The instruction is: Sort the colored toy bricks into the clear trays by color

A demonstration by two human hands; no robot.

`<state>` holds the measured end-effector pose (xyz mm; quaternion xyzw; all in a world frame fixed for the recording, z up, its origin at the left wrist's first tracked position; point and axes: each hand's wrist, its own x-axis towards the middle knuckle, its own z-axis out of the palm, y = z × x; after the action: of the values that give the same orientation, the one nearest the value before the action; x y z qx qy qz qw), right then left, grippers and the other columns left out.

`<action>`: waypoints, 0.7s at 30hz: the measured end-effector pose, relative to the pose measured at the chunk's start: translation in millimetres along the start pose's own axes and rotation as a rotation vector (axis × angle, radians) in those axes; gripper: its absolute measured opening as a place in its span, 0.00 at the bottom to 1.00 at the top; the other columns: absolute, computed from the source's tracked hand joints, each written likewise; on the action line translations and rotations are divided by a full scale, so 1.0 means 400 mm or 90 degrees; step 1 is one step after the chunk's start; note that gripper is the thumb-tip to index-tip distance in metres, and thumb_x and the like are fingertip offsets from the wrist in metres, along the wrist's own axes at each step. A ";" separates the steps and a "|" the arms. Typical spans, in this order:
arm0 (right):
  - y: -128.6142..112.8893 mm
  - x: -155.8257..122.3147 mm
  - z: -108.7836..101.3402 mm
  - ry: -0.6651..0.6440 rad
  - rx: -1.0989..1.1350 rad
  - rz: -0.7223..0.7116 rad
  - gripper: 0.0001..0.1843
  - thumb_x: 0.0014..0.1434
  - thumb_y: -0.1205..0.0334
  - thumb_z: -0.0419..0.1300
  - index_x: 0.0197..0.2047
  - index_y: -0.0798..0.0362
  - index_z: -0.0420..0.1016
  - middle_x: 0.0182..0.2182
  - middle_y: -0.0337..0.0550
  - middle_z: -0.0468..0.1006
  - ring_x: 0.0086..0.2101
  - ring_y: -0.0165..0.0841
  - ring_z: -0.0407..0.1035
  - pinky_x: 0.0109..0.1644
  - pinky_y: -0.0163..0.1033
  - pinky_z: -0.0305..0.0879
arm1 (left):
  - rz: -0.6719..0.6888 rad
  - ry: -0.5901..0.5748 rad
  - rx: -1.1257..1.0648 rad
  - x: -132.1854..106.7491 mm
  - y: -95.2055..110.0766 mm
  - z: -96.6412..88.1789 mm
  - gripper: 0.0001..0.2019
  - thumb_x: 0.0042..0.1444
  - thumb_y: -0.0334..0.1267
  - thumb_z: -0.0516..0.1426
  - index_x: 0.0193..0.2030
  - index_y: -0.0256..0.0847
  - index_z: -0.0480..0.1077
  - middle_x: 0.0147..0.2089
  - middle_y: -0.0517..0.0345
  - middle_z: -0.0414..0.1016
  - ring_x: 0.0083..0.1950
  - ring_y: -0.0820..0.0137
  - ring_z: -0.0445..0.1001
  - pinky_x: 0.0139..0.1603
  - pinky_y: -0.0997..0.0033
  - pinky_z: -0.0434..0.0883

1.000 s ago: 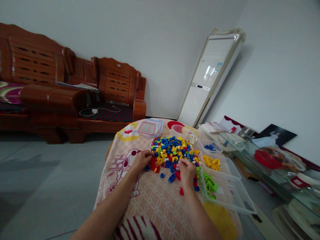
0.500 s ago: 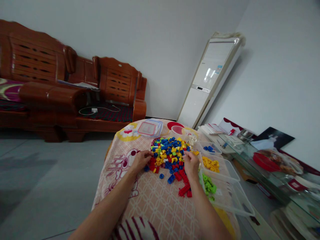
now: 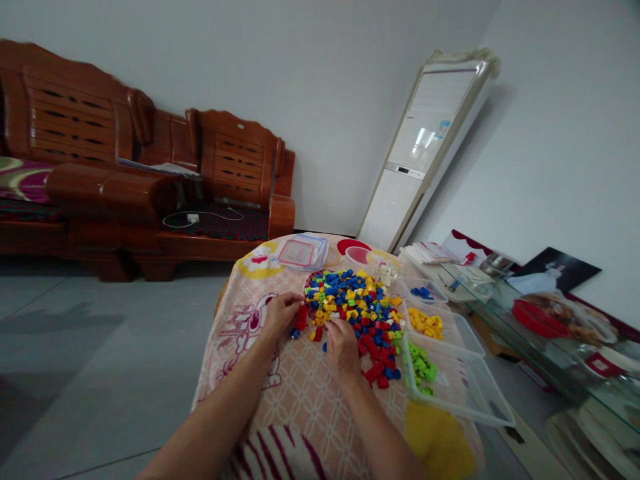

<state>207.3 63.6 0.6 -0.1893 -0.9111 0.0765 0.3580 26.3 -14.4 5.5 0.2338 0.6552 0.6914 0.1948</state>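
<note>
A heap of mixed toy building bricks in blue, yellow, red, white and green is spread over the table. At its left edge is my left hand, fingers bent together beside a red brick and a dark blue brick. Whatever those fingertips pinch is too small to tell. My right hand reaches the front of the heap, its fingers curled close to yellow bricks; their contents are hidden. Several red bricks lie together to the right of this hand.
Along the right, clear plastic boxes hold green bricks, yellow bricks and blue bricks. White bricks sit behind them. Clear lids and a round tub are at the back. A glass-topped table adjoins on the right.
My right hand has moved left and slightly nearer, from the heap's right side to its front, uncovering bricks beside the boxes. My left hand has shifted slightly. The camera view has moved a little.
</note>
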 end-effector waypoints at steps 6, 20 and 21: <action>-0.021 0.033 0.006 -0.099 -0.035 -0.006 0.22 0.61 0.71 0.50 0.56 0.56 0.71 0.56 0.56 0.71 0.54 0.42 0.65 0.58 0.49 0.61 | 0.063 -0.040 0.154 0.002 0.000 -0.001 0.11 0.45 0.36 0.56 0.34 0.37 0.76 0.22 0.58 0.75 0.21 0.71 0.71 0.22 0.75 0.68; 0.006 0.034 0.007 -0.101 -0.094 0.009 0.21 0.60 0.71 0.49 0.53 0.60 0.73 0.52 0.58 0.73 0.57 0.47 0.59 0.64 0.59 0.46 | 0.045 -0.059 0.155 -0.006 0.011 0.001 0.12 0.48 0.36 0.54 0.37 0.36 0.75 0.21 0.59 0.73 0.21 0.71 0.72 0.22 0.74 0.68; 0.009 0.034 0.009 -0.104 -0.079 0.000 0.20 0.59 0.71 0.50 0.51 0.59 0.74 0.51 0.57 0.74 0.56 0.47 0.60 0.63 0.57 0.48 | 0.043 -0.060 0.153 -0.005 0.009 0.001 0.12 0.48 0.37 0.54 0.37 0.36 0.76 0.21 0.59 0.73 0.21 0.71 0.72 0.22 0.74 0.68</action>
<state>196.6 72.2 5.5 -0.2046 -0.9403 0.0350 0.2697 28.4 -15.5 9.1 0.3096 0.7152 0.6025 0.1721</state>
